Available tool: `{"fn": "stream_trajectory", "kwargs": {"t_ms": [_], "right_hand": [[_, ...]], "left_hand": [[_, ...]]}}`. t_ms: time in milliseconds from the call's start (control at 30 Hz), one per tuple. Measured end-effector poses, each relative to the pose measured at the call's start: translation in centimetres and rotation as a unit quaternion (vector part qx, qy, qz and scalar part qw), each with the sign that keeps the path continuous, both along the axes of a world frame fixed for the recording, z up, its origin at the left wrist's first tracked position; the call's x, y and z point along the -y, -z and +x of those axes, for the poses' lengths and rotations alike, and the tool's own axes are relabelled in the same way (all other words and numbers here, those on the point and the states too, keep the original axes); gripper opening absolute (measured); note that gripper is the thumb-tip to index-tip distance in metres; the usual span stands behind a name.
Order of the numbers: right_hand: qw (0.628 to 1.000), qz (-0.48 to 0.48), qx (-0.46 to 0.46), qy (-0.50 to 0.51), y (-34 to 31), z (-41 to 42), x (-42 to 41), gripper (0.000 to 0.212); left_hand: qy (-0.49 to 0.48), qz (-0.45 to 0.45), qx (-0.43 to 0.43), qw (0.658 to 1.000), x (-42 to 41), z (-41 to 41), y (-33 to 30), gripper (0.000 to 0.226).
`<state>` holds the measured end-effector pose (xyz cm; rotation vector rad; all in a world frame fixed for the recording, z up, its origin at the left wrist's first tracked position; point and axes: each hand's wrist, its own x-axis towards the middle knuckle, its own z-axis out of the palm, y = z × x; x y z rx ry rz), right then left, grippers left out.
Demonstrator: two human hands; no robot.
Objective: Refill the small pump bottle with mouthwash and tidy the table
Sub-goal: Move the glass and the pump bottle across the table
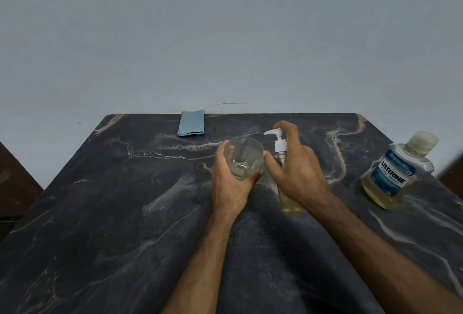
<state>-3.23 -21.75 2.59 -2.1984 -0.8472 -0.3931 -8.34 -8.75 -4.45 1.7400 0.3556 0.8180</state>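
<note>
Glass [244, 157] beside pump bottle [284, 171]

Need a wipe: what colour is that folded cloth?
Light blue; the folded cloth shows in the head view.

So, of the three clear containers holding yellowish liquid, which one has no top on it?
The clear drinking glass gripped by the left hand. The slim clear pump bottle has its white pump head, and the big labelled mouthwash bottle has a cap.

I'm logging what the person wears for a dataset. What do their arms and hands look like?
Both forearms are bare, with no sleeves in view. The left hand and right hand wear no gloves, and no rings, watch or bracelet show.
</note>
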Motion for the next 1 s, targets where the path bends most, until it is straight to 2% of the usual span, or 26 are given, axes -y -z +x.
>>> {"fn": "stream_trajectory", "kwargs": {"t_ms": [233, 600, 833, 1000], "right_hand": [[1.0, -0.012, -0.005, 0.0, 0.6, -0.3, 0.5, 0.046], [0.997, 0.067, -0.029, -0.019, 0.9, -0.3, 0.8, 0.077], [0.985, 0.147, -0.074, -0.058, 2.8, 0.4, 0.9, 0.077], [0.979, 0.164, -0.082, -0.083, 4.3, 1.1, 1.0, 0.076]], "left_hand": [[0.003, 0.008, 0.003, 1.0, -0.1, 0.1, 0.1, 0.101], [-0.001, -0.004, -0.009, 1.0, -0.4, 0.3, 0.3, 0.104], [-0.013, -0.011, -0.02, 1.0, -0.4, 0.4, 0.3, 0.105], [-0.024, 0.005, -0.026, 0.999, -0.5, 0.4, 0.3, 0.101]]}}
